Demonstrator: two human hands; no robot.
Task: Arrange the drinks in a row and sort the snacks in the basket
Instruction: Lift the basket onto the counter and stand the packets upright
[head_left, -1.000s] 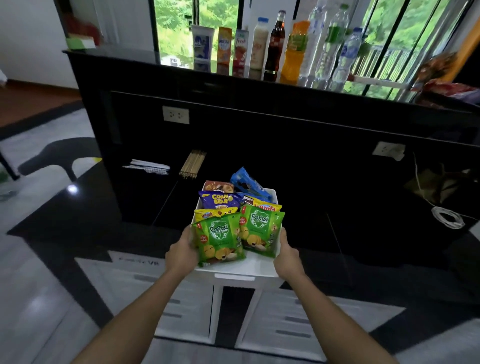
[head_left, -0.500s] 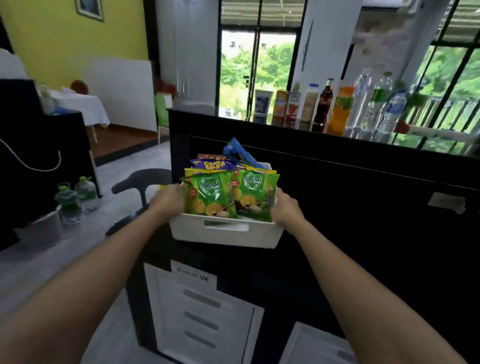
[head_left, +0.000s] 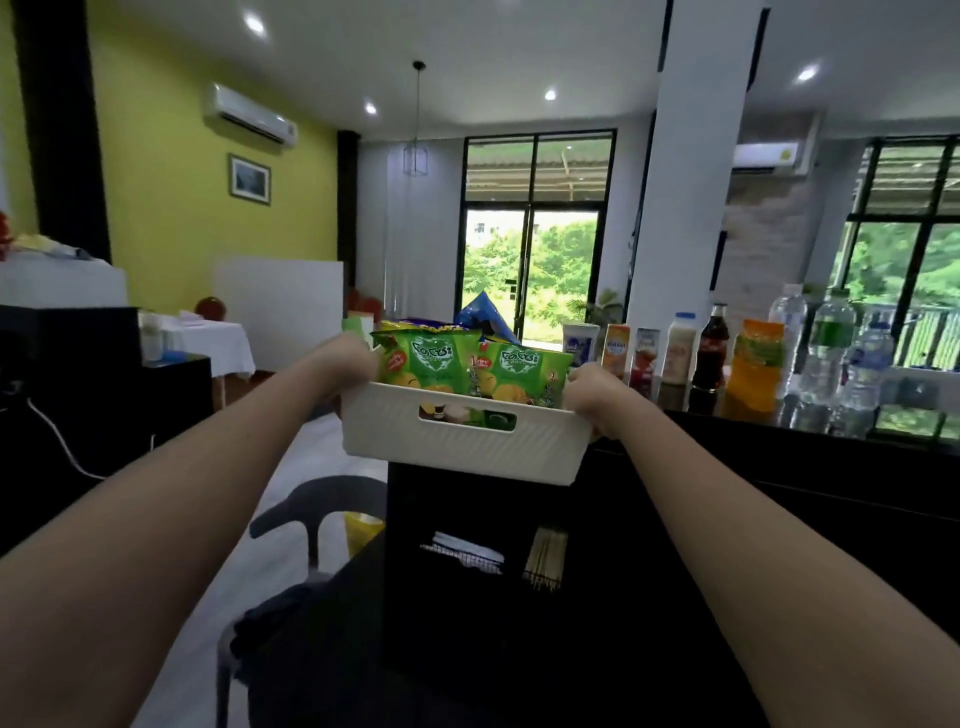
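Now that it's risen from low down to counter height, both hands, left hand (head_left: 347, 358) and right hand (head_left: 592, 393), are gripping the snack-filled basket (head_left: 462, 435), nearing the drinks row (head_left: 727, 353); placement likely next.

Both arms reach forward, left hand (head_left: 347, 358) and right hand (head_left: 597, 397) clenched at chest height.

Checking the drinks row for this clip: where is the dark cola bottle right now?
In the head view the cola bottle stands on the black counter, right of centre, between a white milk bottle and an orange juice bottle.
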